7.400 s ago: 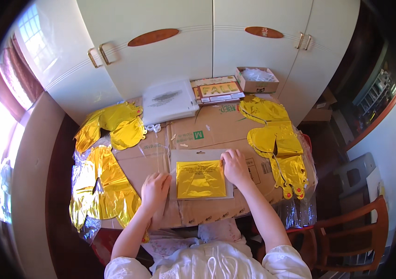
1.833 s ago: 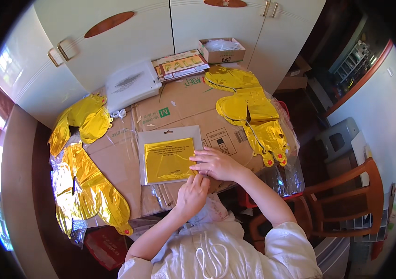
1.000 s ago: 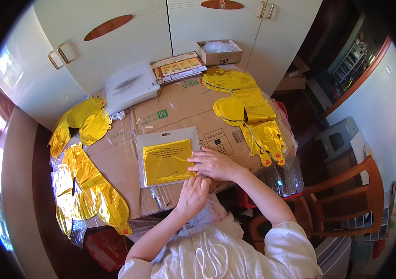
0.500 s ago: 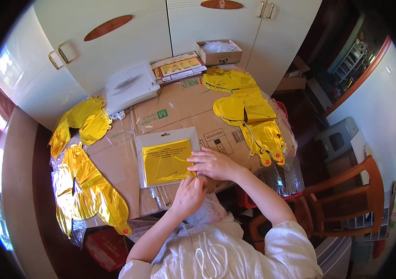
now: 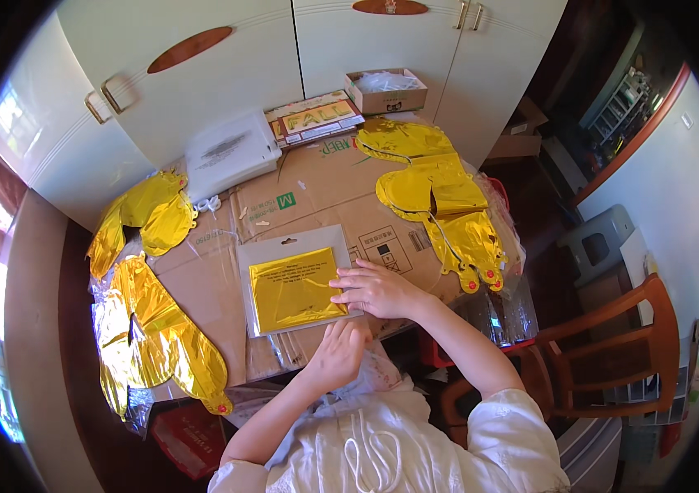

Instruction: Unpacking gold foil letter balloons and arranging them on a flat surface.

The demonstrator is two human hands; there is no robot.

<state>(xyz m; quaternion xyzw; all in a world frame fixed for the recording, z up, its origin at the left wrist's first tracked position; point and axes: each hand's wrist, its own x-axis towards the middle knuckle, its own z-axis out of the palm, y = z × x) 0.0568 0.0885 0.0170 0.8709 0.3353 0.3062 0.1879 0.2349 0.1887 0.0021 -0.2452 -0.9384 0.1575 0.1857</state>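
Note:
A flat clear plastic bag (image 5: 283, 328) with a white hanging top lies on the cardboard before me. Inside is a folded gold foil balloon (image 5: 290, 290), behind small dark print. My right hand (image 5: 377, 289) lies over the bag's right edge, fingers stretched and spread across it, thumb hidden. Just below the bag's lower right corner is my left hand (image 5: 338, 355), its fingers curled together. Whatever those fingers may pinch is hidden.
Gold foil balloons lie flat at the left (image 5: 156, 329) and right (image 5: 440, 181). Behind are a stack of white sheets (image 5: 230, 164), printed packs (image 5: 317, 117) and a small box (image 5: 390, 100) of clear plastic pieces. A wooden chair (image 5: 612, 353) stands right.
My left hand has drawn slightly down, away from my right fingers. The bag has shifted a little toward me and tilted slightly. My right hand remains at its right edge.

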